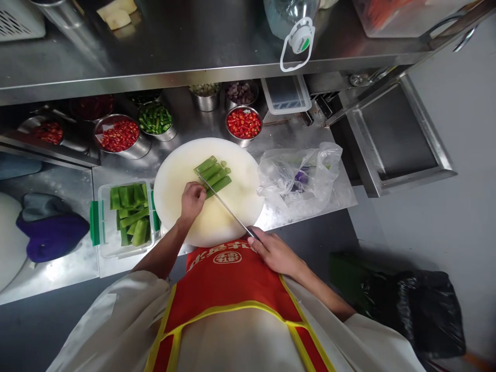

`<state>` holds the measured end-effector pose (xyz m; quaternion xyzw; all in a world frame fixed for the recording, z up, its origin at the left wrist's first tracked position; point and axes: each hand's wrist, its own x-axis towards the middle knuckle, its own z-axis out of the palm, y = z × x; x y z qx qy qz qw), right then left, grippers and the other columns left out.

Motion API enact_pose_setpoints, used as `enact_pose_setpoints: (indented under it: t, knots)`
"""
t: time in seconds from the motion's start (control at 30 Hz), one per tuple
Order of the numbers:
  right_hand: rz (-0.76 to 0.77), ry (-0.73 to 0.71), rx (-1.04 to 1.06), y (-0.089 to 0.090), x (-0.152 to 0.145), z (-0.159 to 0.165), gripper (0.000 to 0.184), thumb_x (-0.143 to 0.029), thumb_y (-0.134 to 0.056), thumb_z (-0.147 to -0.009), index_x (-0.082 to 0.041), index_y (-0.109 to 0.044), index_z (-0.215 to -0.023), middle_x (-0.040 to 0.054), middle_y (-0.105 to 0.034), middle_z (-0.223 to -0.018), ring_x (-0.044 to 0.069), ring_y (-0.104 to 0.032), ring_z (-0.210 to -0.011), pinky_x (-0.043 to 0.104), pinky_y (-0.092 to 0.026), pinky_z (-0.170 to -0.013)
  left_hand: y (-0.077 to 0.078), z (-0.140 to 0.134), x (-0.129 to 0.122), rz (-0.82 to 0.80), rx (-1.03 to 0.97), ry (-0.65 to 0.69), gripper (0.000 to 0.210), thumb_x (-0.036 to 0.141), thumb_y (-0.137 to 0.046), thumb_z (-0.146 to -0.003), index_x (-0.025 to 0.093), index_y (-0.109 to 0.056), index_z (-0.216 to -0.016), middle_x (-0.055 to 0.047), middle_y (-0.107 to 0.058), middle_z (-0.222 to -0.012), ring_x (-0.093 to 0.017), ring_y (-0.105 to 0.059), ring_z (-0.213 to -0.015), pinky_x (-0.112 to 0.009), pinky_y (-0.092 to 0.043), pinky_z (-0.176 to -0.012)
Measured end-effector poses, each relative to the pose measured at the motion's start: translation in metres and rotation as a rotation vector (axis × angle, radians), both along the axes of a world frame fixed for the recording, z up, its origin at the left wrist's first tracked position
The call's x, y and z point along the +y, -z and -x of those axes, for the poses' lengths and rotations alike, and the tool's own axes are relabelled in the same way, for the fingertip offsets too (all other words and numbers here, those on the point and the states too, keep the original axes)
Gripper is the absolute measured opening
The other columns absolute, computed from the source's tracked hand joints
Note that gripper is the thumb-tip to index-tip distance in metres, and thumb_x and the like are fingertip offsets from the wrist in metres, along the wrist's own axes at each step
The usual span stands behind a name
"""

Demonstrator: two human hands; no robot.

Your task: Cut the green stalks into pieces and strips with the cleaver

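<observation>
On the round white cutting board (174, 165) lie several long green vegetable pieces (217, 172), side by side at a slant. My left hand (194, 200) is closed, its curled fingers pressing on the near left end of these pieces. In my right hand (277, 251) is the handle of a knife (228, 207), close to the board's near edge. Its blade slants up and left across the board, with the tip end over the pieces beside my left fingers. More green chunks (134, 212) fill a clear plastic box (106, 248) left of the board.
Behind the board stand metal cups of chopped red chillies (244, 124) and cut green peppers (155, 119). A crumpled plastic bag (302, 181) lies to the right. Overhead, a steel shelf (217, 46) holds a large bottle (298, 39). A purple cloth (58, 232) rests far left.
</observation>
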<state>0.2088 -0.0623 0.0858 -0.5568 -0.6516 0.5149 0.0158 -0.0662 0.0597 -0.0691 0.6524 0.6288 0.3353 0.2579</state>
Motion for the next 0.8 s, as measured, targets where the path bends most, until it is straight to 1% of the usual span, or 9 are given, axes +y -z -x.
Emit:
enact_pose_setpoints:
  t: [0.1, 0.17, 0.33, 0.4, 0.53, 0.7, 0.77, 0.8]
  knots:
    - [-0.003, 0.002, -0.002, -0.002, 0.0, 0.002, 0.051, -0.051, -0.029, -0.107, -0.02, -0.052, -0.14, 0.0111, -0.074, -0.11, 0.026, -0.067, -0.1, 0.035, -0.045, -0.088, 0.003, -0.006, -0.001, 0.009, 0.057, -0.157, 0.009, 0.026, -0.054, -0.088, 0.02, -0.061, -0.087, -0.005, -0.063, -0.093, -0.018, -0.063, -0.082, -0.033, -0.054, -0.075]
    - [-0.004, 0.008, -0.008, -0.003, 0.0, 0.004, 0.051, -0.051, -0.029, -0.107, -0.02, -0.053, -0.14, 0.0106, -0.074, -0.108, 0.026, -0.068, -0.099, 0.034, -0.045, -0.087, 0.006, -0.009, -0.001, 0.028, 0.102, -0.193, 0.01, 0.027, -0.054, -0.089, 0.021, -0.062, -0.088, -0.004, -0.063, -0.091, -0.019, -0.063, -0.079, -0.034, -0.052, -0.074]
    - [-0.002, 0.009, -0.023, -0.002, -0.001, 0.007, 0.051, -0.051, -0.029, -0.107, -0.02, -0.052, -0.141, 0.0108, -0.075, -0.108, 0.026, -0.068, -0.098, 0.034, -0.045, -0.085, 0.01, -0.014, -0.001, -0.009, 0.197, -0.145, 0.012, 0.028, -0.054, -0.091, 0.022, -0.063, -0.087, -0.004, -0.064, -0.087, -0.022, -0.064, -0.086, -0.033, -0.05, -0.074]
    - [-0.006, 0.002, -0.04, -0.002, -0.001, 0.008, 0.051, -0.051, -0.029, -0.107, -0.021, -0.052, -0.141, 0.011, -0.074, -0.109, 0.027, -0.068, -0.099, 0.033, -0.045, -0.085, 0.011, -0.015, -0.001, -0.022, 0.21, -0.139, 0.012, 0.028, -0.053, -0.092, 0.022, -0.063, -0.087, -0.004, -0.065, -0.087, -0.022, -0.064, -0.086, -0.033, -0.049, -0.073]
    - [-0.005, -0.018, -0.103, -0.008, 0.002, 0.014, 0.05, -0.049, -0.028, -0.108, -0.019, -0.052, -0.14, 0.0128, -0.074, -0.108, 0.028, -0.068, -0.1, 0.033, -0.043, -0.083, 0.011, -0.018, -0.002, 0.002, 0.211, -0.157, 0.013, 0.028, -0.052, -0.093, 0.022, -0.063, -0.088, -0.005, -0.064, -0.088, -0.022, -0.064, -0.085, -0.034, -0.048, -0.073]
    - [0.0, -0.045, -0.161, -0.02, 0.007, 0.021, 0.048, -0.047, -0.028, -0.108, -0.018, -0.052, -0.138, 0.0119, -0.075, -0.099, 0.028, -0.069, -0.091, 0.032, -0.04, -0.074, 0.011, -0.019, -0.003, 0.015, 0.189, -0.158, 0.015, 0.03, -0.05, -0.094, 0.022, -0.062, -0.09, -0.006, -0.064, -0.089, -0.023, -0.063, -0.086, -0.034, -0.047, -0.076]
    - [0.004, -0.047, -0.163, -0.019, 0.009, 0.023, 0.047, -0.047, -0.029, -0.107, -0.018, -0.053, -0.137, 0.012, -0.075, -0.098, 0.028, -0.068, -0.09, 0.031, -0.039, -0.072, 0.011, -0.019, -0.003, 0.008, 0.188, -0.159, 0.015, 0.031, -0.051, -0.095, 0.022, -0.062, -0.09, -0.006, -0.064, -0.089, -0.022, -0.063, -0.085, -0.034, -0.046, -0.075]
    - [0.005, -0.044, -0.163, -0.015, 0.01, 0.024, 0.047, -0.046, -0.03, -0.107, -0.019, -0.053, -0.137, 0.0119, -0.075, -0.098, 0.028, -0.068, -0.089, 0.031, -0.039, -0.072, 0.011, -0.02, -0.003, 0.012, 0.189, -0.162, 0.015, 0.031, -0.051, -0.095, 0.022, -0.062, -0.091, -0.006, -0.064, -0.089, -0.022, -0.063, -0.085, -0.034, -0.046, -0.075]
